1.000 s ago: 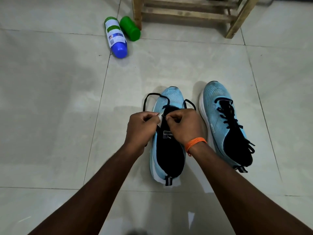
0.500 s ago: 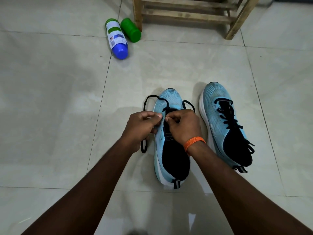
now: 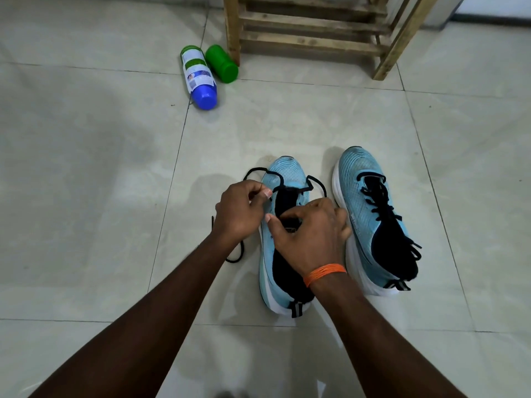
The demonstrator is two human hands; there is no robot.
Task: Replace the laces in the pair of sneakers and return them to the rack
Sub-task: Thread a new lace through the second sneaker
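Note:
Two light blue sneakers with black tongues stand on the tiled floor, toes pointing away from me. The left sneaker (image 3: 287,173) has a loose black lace (image 3: 260,171) through only its front eyelets, with one end trailing on the floor to its left. My left hand (image 3: 240,214) pinches that lace at the sneaker's left side. My right hand (image 3: 310,234), with an orange band on its wrist, lies over the tongue with curled fingers and grips the shoe's upper. The right sneaker (image 3: 373,216) is fully laced in black.
A wooden shoe rack (image 3: 316,33) stands at the back, a little to the right. A white bottle with a blue cap (image 3: 199,77) and a green bottle (image 3: 221,64) lie on the floor by the rack's left leg.
My left hand has moved left and away from the right hand, drawing the lace out. My right hand has slid down over the tongue. The lace's left end now trails farther on the floor.

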